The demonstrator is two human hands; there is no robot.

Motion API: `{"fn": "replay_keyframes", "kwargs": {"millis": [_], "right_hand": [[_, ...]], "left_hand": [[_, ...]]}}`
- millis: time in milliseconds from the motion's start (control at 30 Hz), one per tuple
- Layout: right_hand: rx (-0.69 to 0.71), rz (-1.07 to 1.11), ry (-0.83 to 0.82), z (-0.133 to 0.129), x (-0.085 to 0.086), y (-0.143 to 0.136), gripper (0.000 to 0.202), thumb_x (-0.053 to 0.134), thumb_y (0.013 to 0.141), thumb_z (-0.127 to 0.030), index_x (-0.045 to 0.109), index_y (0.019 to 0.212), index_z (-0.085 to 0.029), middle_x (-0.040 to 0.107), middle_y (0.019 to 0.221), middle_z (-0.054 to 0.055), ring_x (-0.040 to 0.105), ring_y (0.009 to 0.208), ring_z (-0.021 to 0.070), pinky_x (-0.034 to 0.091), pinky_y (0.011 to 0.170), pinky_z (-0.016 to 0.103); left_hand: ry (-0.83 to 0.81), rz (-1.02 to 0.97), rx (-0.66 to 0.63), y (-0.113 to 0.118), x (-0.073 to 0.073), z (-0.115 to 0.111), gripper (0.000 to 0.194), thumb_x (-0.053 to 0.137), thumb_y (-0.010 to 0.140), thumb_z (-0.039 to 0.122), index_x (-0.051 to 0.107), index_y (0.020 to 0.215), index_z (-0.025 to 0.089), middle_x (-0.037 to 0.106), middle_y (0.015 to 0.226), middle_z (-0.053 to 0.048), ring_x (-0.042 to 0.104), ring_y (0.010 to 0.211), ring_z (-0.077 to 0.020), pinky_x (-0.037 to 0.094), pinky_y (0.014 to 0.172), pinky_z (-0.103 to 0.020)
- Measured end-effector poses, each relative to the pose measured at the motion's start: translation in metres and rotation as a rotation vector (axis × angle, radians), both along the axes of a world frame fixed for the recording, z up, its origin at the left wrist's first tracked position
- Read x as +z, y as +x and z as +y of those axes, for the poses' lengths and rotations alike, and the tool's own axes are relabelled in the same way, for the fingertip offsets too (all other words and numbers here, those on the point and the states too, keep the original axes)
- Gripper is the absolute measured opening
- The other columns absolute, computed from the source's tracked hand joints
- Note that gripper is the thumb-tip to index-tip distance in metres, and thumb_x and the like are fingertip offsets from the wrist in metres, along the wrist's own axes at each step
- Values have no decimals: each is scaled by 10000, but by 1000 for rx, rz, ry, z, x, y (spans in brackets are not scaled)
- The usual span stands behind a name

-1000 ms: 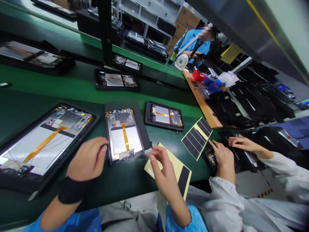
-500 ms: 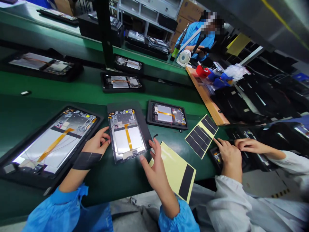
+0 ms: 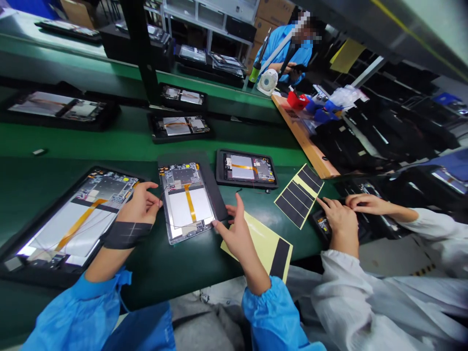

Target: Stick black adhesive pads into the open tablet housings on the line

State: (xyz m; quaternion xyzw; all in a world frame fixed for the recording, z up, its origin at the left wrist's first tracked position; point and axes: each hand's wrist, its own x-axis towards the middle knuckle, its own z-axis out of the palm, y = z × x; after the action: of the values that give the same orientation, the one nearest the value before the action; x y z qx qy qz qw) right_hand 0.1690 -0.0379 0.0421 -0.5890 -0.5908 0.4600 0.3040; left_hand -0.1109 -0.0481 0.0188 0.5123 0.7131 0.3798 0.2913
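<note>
An opened tablet (image 3: 179, 204) with a silver battery and an orange ribbon cable lies in front of me, partly on a black foam pad (image 3: 215, 197). My left hand (image 3: 137, 209), with a black band at the wrist, is at the tablet's left edge, its fingers curled together; anything pinched there is too small to make out. At the lower right corner, my right hand (image 3: 239, 231) has its thumb against the tablet's edge and its fingers apart. Under that hand lies a yellow backing sheet (image 3: 259, 236) with a black strip. A larger-looking opened tablet (image 3: 98, 209) sits in its black tray on the left.
Another opened tablet (image 3: 244, 168) rests in a tray behind. To the right is a sheet of black adhesive strips (image 3: 300, 195). A co-worker's hands (image 3: 341, 219) work on a device there. More tablets (image 3: 183, 125) line the green bench, with a wooden board (image 3: 307, 141) beyond.
My left fingers have drawn closer together at the tablet's edge. My right thumb has come up against the lower right corner. The whole view has shifted slightly.
</note>
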Motion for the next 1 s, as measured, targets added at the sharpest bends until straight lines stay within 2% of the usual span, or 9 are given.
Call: {"fn": "replay_keyframes", "kwargs": {"millis": [167,233,333,400,467,533,600,867,1000], "right_hand": [[-21,7,-30,-3,5,2,936,671,898,-386,159,1657,-193,615,1374,176,626,1201,300,526,989,467],[-27,10,49,-8,9,-1,877,668,902,-357,219,1638,-196,608,1382,173,598,1259,306,482,1068,500],[-49,126,184,-16,19,-15,768,700,890,-316,347,1567,-237,633,1361,140,594,1279,283,456,1105,478],[-8,306,107,-18,27,-28,755,767,849,-320,400,1506,-260,699,1230,95,668,1132,244,521,992,412],[57,484,-63,-16,32,-38,788,853,771,-325,440,1439,-265,732,1051,35,711,930,198,553,846,342],[73,578,-166,-11,35,-43,810,921,685,-311,486,1367,-265,723,930,-17,707,803,162,549,762,299],[49,604,-190,-6,35,-43,790,951,638,-299,526,1303,-265,704,853,-53,684,729,135,539,724,276],[-27,579,-97,-2,36,-21,694,908,699,-259,539,1286,-256,677,768,-78,628,674,116,487,673,259],[47,624,-98,-4,36,-11,754,910,717,-302,501,1349,-276,724,886,-36,658,725,135,525,724,289]], "left_hand": [[-4,-150,-13,-10,43,6,447,647,772,326,506,1181,214,643,823,40,696,613,-183,475,607,-270],[-11,-256,-22,-7,57,6,477,685,756,372,516,1176,222,648,811,38,683,559,-183,491,582,-285],[-21,-391,-62,11,67,4,558,731,762,477,525,1225,243,671,847,24,704,601,-181,510,554,-268],[-43,-497,-82,30,68,1,598,787,734,475,538,1225,243,666,851,31,715,653,-169,511,544,-230],[-54,-592,-101,49,68,0,624,822,714,440,536,1229,234,649,829,45,708,673,-155,527,547,-211],[-42,-656,-111,66,67,0,633,829,718,423,527,1238,228,644,829,49,699,684,-147,556,569,-217],[-16,-684,-109,76,67,2,619,829,729,416,522,1232,227,643,844,47,700,708,-145,569,592,-220],[20,-771,-150,98,57,-5,668,870,719,355,529,1269,193,696,852,21,686,778,-144,574,781,-279],[-9,-978,-85,105,53,-11,651,893,714,272,574,1275,188,703,839,33,653,700,-89,565,715,-190]]}}
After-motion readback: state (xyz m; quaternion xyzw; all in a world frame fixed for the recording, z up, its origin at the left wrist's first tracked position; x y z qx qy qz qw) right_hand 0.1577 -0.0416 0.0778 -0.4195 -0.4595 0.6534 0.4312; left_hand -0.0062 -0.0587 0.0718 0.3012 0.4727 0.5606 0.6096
